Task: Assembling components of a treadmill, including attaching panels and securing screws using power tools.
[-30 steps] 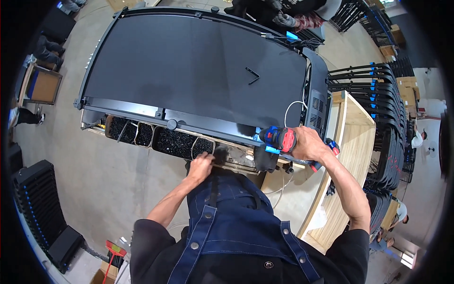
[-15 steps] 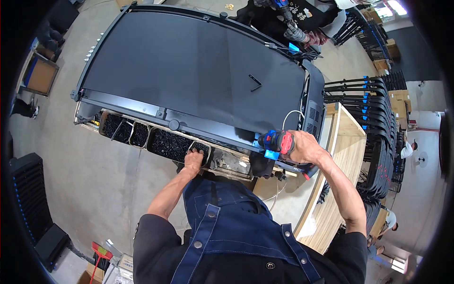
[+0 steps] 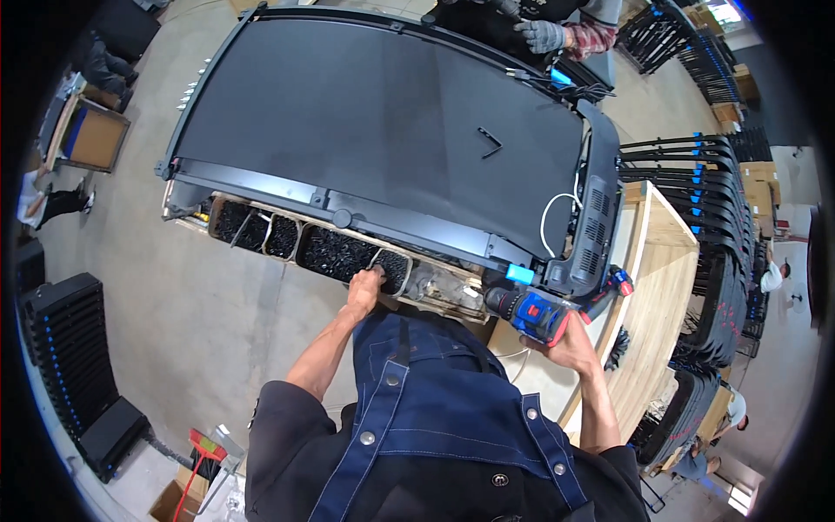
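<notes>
Worker's left hand [image 3: 365, 287] dips into a screw bin [image 3: 391, 270] under the treadmill [image 3: 383, 130], fingers closing on fasteners; right hand [image 3: 570, 335] grips a blue drill [image 3: 531, 311] nearby. Picking one screw cleanly would serve best.
</notes>
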Motion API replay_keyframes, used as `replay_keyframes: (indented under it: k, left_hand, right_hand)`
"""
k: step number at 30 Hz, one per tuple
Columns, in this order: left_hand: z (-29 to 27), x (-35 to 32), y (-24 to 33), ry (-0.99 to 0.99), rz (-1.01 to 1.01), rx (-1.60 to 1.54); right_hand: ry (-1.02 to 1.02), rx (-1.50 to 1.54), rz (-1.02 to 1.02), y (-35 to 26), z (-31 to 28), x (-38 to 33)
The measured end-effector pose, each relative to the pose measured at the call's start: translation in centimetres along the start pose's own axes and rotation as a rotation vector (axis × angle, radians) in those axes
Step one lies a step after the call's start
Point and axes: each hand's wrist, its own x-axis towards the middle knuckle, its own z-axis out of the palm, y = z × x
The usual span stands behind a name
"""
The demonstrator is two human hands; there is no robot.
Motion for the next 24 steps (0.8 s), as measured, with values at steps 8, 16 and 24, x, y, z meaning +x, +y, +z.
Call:
replay_keyframes:
  k: [8, 16, 24]
  left_hand:
    - [-1.8, -1.5, 3.8, -0.118, -0.384, -1.190]
    - [-8.4, -6.5, 14.1, -0.368, -0.282, -1.736]
    - [-6.4, -6.8, 16.8, -0.387, -0.338, -2.010]
  right_hand:
    - [-0.041, 0.016, -0.044, 1.5, 5.7, 1.2]
    - [-0.026, 0.313, -0.139, 1.4, 6.5, 0.9]
    - [-0.041, 0.442, -0.073, 2.7, 6.4, -0.8]
